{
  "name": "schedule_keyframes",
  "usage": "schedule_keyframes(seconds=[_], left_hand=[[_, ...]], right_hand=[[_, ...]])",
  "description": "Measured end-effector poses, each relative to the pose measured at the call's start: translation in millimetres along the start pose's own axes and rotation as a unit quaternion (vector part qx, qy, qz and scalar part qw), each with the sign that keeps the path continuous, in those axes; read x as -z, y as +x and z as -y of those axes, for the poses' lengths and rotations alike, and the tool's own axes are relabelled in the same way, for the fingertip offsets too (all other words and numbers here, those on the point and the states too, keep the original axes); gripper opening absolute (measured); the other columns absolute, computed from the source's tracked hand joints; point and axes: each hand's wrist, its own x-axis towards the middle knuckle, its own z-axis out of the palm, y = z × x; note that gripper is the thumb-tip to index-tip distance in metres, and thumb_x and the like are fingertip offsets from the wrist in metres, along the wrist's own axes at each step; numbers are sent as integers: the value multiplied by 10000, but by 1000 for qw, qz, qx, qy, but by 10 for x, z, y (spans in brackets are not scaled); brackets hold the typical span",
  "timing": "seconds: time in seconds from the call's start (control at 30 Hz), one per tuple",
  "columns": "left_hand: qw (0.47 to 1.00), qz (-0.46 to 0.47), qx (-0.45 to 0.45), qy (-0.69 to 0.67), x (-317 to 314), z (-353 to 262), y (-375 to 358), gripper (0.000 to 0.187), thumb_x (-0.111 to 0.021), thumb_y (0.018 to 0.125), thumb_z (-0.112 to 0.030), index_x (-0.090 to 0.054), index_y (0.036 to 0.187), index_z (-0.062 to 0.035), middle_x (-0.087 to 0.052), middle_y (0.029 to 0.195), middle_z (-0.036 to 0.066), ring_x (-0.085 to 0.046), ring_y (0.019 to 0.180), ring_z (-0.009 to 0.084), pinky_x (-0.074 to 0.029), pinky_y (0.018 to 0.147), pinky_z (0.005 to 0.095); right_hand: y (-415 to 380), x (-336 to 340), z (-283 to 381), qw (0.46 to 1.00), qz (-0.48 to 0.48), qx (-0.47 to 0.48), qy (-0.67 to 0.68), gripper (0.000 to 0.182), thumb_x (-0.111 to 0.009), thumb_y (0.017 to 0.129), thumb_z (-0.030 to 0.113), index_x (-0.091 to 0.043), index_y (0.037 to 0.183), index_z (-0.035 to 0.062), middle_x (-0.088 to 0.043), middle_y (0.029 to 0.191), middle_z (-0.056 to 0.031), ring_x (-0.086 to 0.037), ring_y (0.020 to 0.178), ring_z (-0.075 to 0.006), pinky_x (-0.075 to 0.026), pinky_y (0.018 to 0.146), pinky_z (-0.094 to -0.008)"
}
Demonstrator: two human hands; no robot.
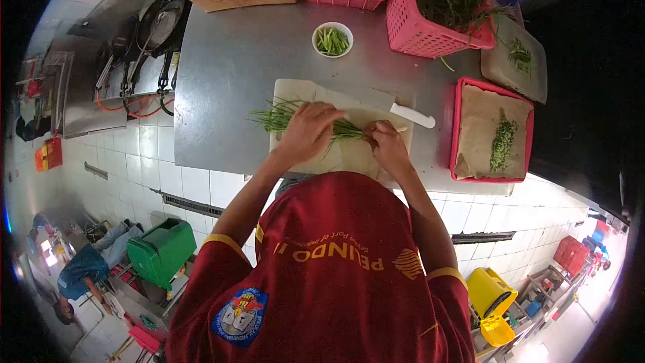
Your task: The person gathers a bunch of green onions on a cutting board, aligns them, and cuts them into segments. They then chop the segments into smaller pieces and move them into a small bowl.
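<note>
A loose bunch of long, thin, dark-green leaves (272, 119) lies across the white rectangular cutting board (356, 156), its feathery end passing over the board's edge toward nine o'clock. The left hand (306, 131) is above the middle of this bunch, its fingers reaching toward two o'clock, partly stretched; I cannot tell whether they grip the leaves. The right hand (387, 144) is at the bunch's three o'clock end, its fingers bent inward and pinching the leaves there.

Toward one o'clock from the bunch, a knife with a broad steel blade and a white handle (384, 101) lies along the far side of the board, the handle pointing to four o'clock. At twelve o'clock, apart from the board, a small round white bowl (316, 42) holds cut green pieces. At three o'clock, a red rectangular tray lined with brown paper (459, 131) carries finely chopped greens. All these stand on a grey metal table (235, 60).
</note>
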Motion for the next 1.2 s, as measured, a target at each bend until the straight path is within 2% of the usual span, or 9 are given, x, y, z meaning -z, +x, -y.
schedule_keyframes(seconds=[0.13, 0.33, 0.53, 0.67, 0.73, 0.83, 0.93, 1.03, 1.2], left_hand=[[989, 30, 54, 131, -124, 197, 190, 338, -649, 847, -79, -603, 1181, -70, -601, 1179, 105, -520, 1185, 295, -405, 1010, 451], [965, 145, -81, 204, -54, 308, 326, 286, -670, 840, -111, -611, 1116, -68, -595, 1081, 83, -524, 1154, 255, -391, 1018, 420], [918, 182, -108, 336, -144, 167, 272, 171, -604, 890, -124, -591, 1034, -34, -606, 1078, 82, -531, 1151, 248, -388, 1011, 406], [990, 124, -15, 69, -194, 326, 207, 159, -586, 896, -57, -570, 1053, -33, -614, 1067, 106, -580, 1081, 262, -415, 985, 415], [987, 118, 46, -101, -86, 348, 240, 168, -583, 902, -43, -557, 1067, -33, -623, 1068, 128, -613, 1039, 283, -451, 954, 419], [970, 110, 98, -195, 85, 393, 255, 180, -604, 902, -43, -570, 1078, -34, -667, 993, 148, -667, 930, 311, -520, 855, 407], [976, 188, 97, -59, 381, 460, 220, 161, -637, 902, -94, -607, 1044, -26, -702, 906, 155, -696, 840, 334, -555, 768, 404], [983, 172, 61, -9, 665, 521, 125, 141, -650, 902, -138, -645, 993, -30, -717, 870, 150, -704, 792, 331, -561, 730, 404], [932, 174, 190, 254, 1021, 764, -76, 118, -622, 897, -173, -693, 899, -80, -714, 854, 122, -702, 851, 317, -516, 863, 486]], right_hand=[[1, 53, 78, 1000, -9, 1, -11, 149, -645, 828, 30, -715, 959, 14, -628, 987, -104, -599, 1014, -296, -522, 891, -393], [20, 62, 73, 1000, 3, 2, -7, 152, -641, 829, 26, -713, 962, 11, -633, 1000, -102, -604, 1020, -296, -526, 895, -386], [-20, 30, 51, 1000, -13, 2, 0, 159, -638, 826, 22, -714, 966, 11, -635, 1016, -105, -600, 1036, -298, -519, 912, -385], [-20, 21, 4, 1000, 8, -5, -22, 169, -637, 826, 24, -714, 976, 14, -636, 1042, -102, -592, 1056, -296, -514, 928, -384], [-17, 24, 11, 999, 21, -7, -24, 178, -634, 828, 30, -713, 987, 16, -637, 1053, -103, -589, 1062, -296, -512, 933, -383], [-13, 28, 14, 1000, 15, 1, -16, 188, -629, 835, 41, -711, 1003, 18, -638, 1058, -107, -586, 1064, -292, -512, 933, -379], [-14, 25, 8, 1000, 6, 8, -5, 188, -621, 845, 42, -710, 1009, 20, -636, 1046, -107, -589, 1050, -286, -515, 927, -373], [-14, 28, 25, 1000, 0, 6, 17, 182, -633, 837, 25, -708, 1003, 7, -636, 1033, -112, -598, 1022, -287, -521, 904, -376], [-11, 19, 26, 1000, -16, 21, 7, 198, -679, 805, 8, -705, 1001, -8, -642, 1025, -110, -607, 994, -293, -526, 864, -384]])
